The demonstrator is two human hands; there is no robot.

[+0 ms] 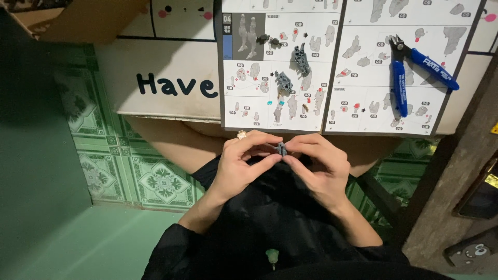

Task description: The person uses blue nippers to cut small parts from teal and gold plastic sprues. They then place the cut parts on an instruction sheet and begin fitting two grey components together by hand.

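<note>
- A small green pendant [272,256] is seen hanging over dark clothing [270,218], nearest the lens.
- A small grey plastic part [281,149] is pinched between the fingers of the left hand [239,166] and right hand [317,167], above the lap.
- A fitting step is judged under way; steady, aligned pressure is called for next.
- 2 loose grey parts [300,56] and blue-handled nippers [415,70] are laid on the glossy instruction sheet [332,67] on the tabletop [155,62].

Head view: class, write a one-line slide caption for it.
Both hands, left hand and right hand, pinch a small grey part below an instruction sheet with blue nippers.
</note>
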